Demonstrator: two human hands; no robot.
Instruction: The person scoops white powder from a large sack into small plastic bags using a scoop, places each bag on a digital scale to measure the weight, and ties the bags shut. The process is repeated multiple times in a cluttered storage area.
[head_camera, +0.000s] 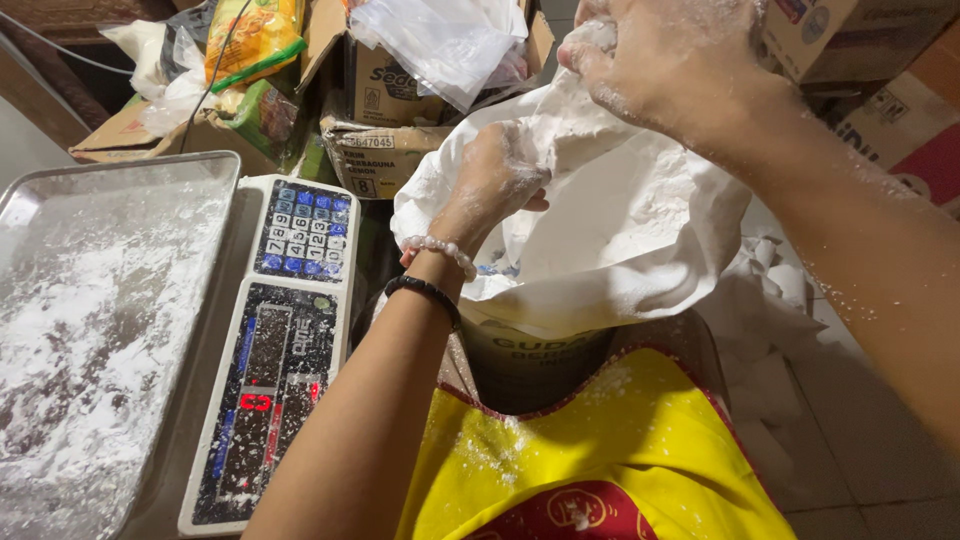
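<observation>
My left hand (497, 172), dusted with white flour, grips the near edge of a large white sack (640, 225) full of flour. My right hand (665, 60) is closed on the sack's upper rim, pulling it up and open. The sack stands in front of me above a yellow cloth (600, 450) at my lap. A pearl bracelet and a black band sit on my left wrist.
A digital weighing scale (280, 340) with a metal tray (105, 300) covered in flour lies at the left. Cardboard boxes (385, 130) with plastic bags and packets stand behind. More boxes (880, 90) are at the upper right, with tiled floor at the lower right.
</observation>
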